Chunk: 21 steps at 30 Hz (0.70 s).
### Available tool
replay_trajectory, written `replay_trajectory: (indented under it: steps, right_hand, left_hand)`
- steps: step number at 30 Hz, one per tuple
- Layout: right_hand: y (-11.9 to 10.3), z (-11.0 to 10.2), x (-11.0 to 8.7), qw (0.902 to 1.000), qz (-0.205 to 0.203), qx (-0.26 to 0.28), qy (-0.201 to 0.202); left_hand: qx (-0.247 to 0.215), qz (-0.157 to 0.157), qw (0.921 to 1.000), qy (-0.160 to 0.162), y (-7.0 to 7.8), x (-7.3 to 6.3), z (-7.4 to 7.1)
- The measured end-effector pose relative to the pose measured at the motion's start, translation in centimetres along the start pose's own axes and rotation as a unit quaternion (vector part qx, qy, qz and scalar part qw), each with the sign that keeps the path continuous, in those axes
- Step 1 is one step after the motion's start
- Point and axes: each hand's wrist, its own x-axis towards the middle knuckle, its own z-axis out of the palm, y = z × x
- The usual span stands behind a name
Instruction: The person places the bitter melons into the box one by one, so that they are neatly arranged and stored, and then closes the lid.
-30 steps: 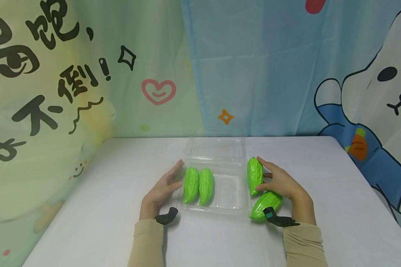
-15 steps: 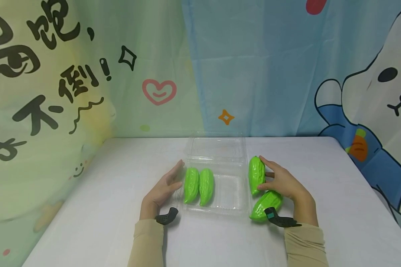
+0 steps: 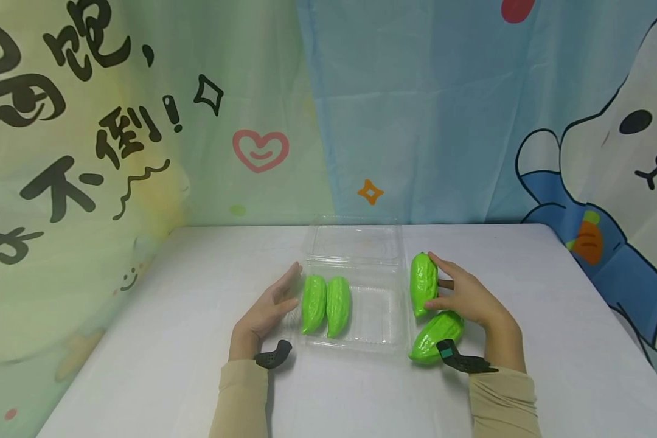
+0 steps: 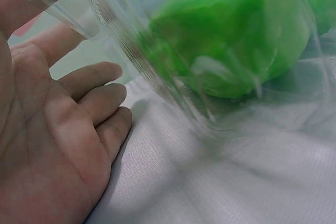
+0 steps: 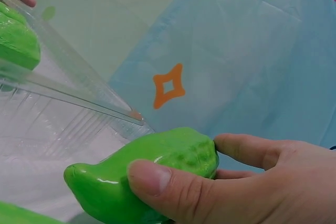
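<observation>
In the head view, my right hand holds a shiny green toy bitter melon by thumb and fingers, right of a clear plastic clamshell box. The right wrist view shows the thumb along the side of this bitter melon and a finger at its blunt end. A second bitter melon lies just below that hand, nearer me. Two more, a left bitter melon and a right bitter melon, lie side by side in the box's left half. My left hand rests at the box's left wall, fingers extended.
The box lid lies folded back toward the far table edge. A white cloth covers the table. A printed curtain hangs close behind it. Each wrist carries a black strap mount.
My right hand has shifted slightly right and away from me with the bitter melon, widening its distance from the box. The left hand has stayed in place.
</observation>
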Motion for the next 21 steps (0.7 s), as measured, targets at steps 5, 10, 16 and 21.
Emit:
replay_trajectory:
  steps: [5, 10, 16, 21]
  right_hand:
    - [-0.30, -0.15, -0.18, 1.0000, -0.001, 0.000, 0.000]
    - [-0.35, -0.24, -0.33, 1.0000, -0.003, -0.001, 0.000]
    - [-0.27, -0.34, -0.38, 1.0000, -0.004, -0.004, 0.006]
    - [-0.39, -0.47, -0.41, 0.9999, -0.002, -0.005, 0.008]
  left_hand:
    - [0.002, 0.000, 1.0000, 0.001, 0.04, -0.01, 0.00]
    - [-0.003, 0.001, 1.0000, -0.002, 0.10, -0.03, 0.02]
    - [-0.008, 0.003, 0.9999, -0.005, 0.10, 0.01, 0.02]
    - [-0.012, 0.002, 0.9999, -0.004, 0.13, -0.06, 0.04]
